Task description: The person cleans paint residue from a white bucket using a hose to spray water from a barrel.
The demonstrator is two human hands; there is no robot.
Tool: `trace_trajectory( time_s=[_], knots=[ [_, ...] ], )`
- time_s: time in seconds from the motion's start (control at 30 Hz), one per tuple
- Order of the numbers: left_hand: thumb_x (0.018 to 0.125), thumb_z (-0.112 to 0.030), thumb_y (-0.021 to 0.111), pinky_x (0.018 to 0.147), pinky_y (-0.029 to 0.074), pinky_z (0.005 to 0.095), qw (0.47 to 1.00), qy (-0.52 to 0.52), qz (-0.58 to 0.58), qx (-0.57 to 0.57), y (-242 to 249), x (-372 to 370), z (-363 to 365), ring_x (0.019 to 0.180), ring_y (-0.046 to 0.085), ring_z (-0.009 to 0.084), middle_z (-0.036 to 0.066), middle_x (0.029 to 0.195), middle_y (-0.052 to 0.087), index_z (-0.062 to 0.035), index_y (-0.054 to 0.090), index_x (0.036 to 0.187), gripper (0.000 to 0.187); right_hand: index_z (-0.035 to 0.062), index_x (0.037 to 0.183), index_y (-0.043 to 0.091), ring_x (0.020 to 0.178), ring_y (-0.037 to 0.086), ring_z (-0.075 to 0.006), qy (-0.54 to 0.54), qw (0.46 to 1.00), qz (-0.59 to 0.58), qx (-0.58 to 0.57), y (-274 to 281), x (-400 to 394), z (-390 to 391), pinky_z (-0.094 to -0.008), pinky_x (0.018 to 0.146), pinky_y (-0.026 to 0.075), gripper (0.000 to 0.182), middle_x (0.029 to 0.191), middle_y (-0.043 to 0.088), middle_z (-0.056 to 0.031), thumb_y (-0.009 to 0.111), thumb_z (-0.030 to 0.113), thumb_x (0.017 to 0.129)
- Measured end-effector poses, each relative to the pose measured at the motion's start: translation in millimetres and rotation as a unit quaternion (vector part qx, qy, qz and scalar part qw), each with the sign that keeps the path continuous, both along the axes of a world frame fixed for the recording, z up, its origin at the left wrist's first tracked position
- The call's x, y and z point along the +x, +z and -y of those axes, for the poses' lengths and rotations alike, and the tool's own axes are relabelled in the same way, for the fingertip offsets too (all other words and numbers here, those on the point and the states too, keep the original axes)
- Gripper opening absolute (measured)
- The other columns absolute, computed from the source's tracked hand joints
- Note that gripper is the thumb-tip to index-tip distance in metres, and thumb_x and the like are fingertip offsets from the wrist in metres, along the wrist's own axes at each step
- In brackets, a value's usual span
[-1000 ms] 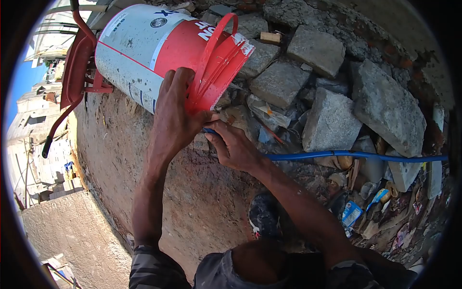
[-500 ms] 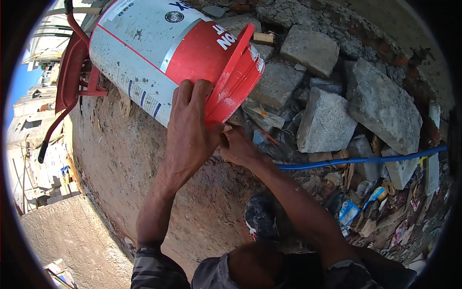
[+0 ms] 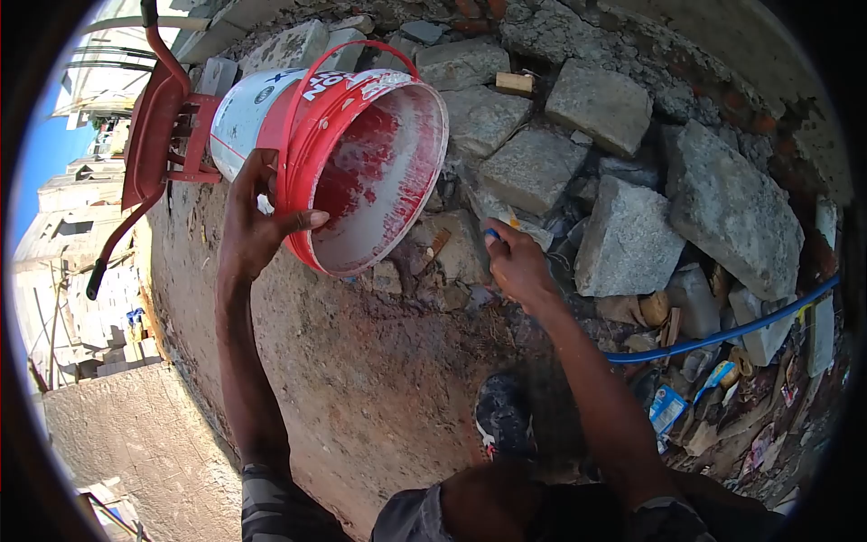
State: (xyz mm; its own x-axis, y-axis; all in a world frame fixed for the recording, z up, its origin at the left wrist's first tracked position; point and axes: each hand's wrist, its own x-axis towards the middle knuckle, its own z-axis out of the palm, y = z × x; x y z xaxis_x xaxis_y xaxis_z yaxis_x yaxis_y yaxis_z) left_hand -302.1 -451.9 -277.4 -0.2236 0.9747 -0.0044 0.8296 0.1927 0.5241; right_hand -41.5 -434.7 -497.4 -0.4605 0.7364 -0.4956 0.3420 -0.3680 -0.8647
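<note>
A red and white plastic bucket (image 3: pixel 293 135) lies tilted on its side, its mouth facing me and whitish residue coating the inside. My left hand (image 3: pixel 257 212) grips the near rim, thumb inside the mouth and fingers on the outer wall. The red handle stands up over the top of the bucket. To the right of the mouth, my right hand (image 3: pixel 522 266) is closed around a blue hose (image 3: pixel 722 336), whose blue end shows at the thumb. Part of the hose is hidden behind my right forearm.
A red wheelbarrow (image 3: pixel 149 135) stands behind the bucket at the left. Broken concrete blocks (image 3: pixel 632 239) are piled along the wall at the right. Litter, including a blue packet (image 3: pixel 666 408), lies below them. Bare dirt ground (image 3: pixel 334 379) spreads around my shoe (image 3: pixel 504 417).
The bucket has turned so its mouth now faces me. My left hand has shifted left with the rim. My right hand has moved away from the bucket, to the right, with the hose end.
</note>
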Motion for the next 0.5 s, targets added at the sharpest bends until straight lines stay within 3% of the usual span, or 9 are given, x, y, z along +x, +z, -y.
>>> trace_trajectory(
  time_s=[0.03,0.1,0.2,0.3,0.37,0.43,0.5],
  knots=[
    [0.054,-0.011,0.091,0.089,0.045,0.0335,0.999,0.015,0.035,-0.025,5,-2,0,0.095,0.056,0.0164,0.001,0.1,0.061,-0.0065,0.055,0.118,0.074,0.0066,0.137,0.05,0.082,0.068,-0.0321,0.0,1.0,0.015,-0.021,2,4,-3,-0.0457,0.075,0.05,0.042,0.098,0.069,-0.0222,0.044,0.021,0.098],
    [0.054,-0.011,0.091,0.09,0.044,0.0335,0.998,0.028,0.054,-0.034,8,-1,5,0.093,0.056,0.0161,0.001,0.099,0.061,-0.0081,0.056,0.116,0.072,0.0107,0.148,0.038,0.043,0.037,-0.0097,-0.018,0.989,-0.071,-0.125,9,8,-6,-0.0326,0.04,0.035,0.047,0.069,0.049,-0.0035,0.042,0.025,0.104],
    [0.052,-0.014,0.092,0.077,0.046,0.0311,1.0,0.018,-0.002,0.0,3,3,11,0.078,0.049,0.0151,0.0,0.086,0.055,-0.0047,0.055,0.114,0.073,0.0123,0.15,0.034,0.044,0.038,-0.0089,0.003,0.986,-0.085,-0.141,-2,5,-7,-0.0314,0.039,0.034,0.048,0.077,0.053,-0.0048,0.041,0.026,0.104],
    [0.051,-0.012,0.092,0.074,0.045,0.0313,0.998,0.009,-0.052,0.02,-7,15,22,0.075,0.047,0.015,0.001,0.086,0.051,-0.0039,0.052,0.111,0.073,0.0133,0.151,0.031,0.045,0.04,-0.0093,0.034,0.985,-0.085,-0.149,-11,3,-8,-0.0313,0.039,0.036,0.049,0.082,0.055,-0.0057,0.04,0.026,0.104],
    [0.052,-0.008,0.09,0.071,0.045,0.0325,0.997,0.004,-0.073,0.032,-13,24,30,0.079,0.05,0.0194,0.006,0.092,0.051,-0.0023,0.049,0.11,0.071,0.0138,0.152,0.03,0.046,0.041,-0.0095,0.05,0.984,-0.08,-0.148,-14,3,-7,-0.0312,0.039,0.036,0.05,0.083,0.056,-0.006,0.039,0.027,0.104],
    [0.054,-0.001,0.087,0.078,0.048,0.0374,0.98,-0.019,-0.19,0.063,-16,33,35,0.085,0.052,0.0233,0.007,0.095,0.05,-0.0027,0.051,0.115,0.071,0.0145,0.152,0.03,0.046,0.041,-0.0099,0.05,0.985,-0.08,-0.145,-16,2,-8,-0.0315,0.04,0.037,0.05,0.085,0.058,-0.0064,0.039,0.027,0.104],
    [0.054,0.002,0.085,0.077,0.047,0.0414,0.985,0.0,-0.152,0.078,-19,43,39,0.09,0.053,0.0284,0.01,0.1,0.05,-0.0025,0.051,0.115,0.07,0.015,0.152,0.029,0.045,0.041,-0.0101,0.051,0.985,-0.079,-0.144,-19,2,-9,-0.0319,0.04,0.038,0.05,0.085,0.058,-0.0064,0.038,0.027,0.104]
  ],
)
